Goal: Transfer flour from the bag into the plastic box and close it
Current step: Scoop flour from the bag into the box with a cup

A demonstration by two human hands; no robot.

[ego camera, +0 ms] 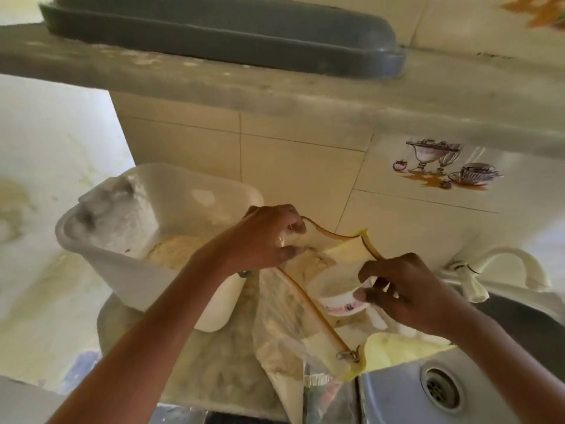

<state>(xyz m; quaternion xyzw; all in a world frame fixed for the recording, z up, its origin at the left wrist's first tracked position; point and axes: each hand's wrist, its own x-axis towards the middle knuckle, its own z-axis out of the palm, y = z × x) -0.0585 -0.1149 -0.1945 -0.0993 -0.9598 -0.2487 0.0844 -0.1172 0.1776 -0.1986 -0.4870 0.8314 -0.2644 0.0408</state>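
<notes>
The flour bag, clear plastic with a yellow zip rim, stands open on the counter in the middle of the view, pale flour visible inside. My left hand pinches the bag's far rim and holds it up. My right hand grips a small white cup with a pink pattern, tilted inside the bag's mouth. The white plastic box sits tilted just left of the bag, open, with flour heaped at its bottom and dust on its inner wall. No lid for the box is in view.
A steel sink with its drain lies at the lower right, a white tap behind it. A concrete shelf carrying a grey tray overhangs the tiled wall. The counter edge runs along the bottom.
</notes>
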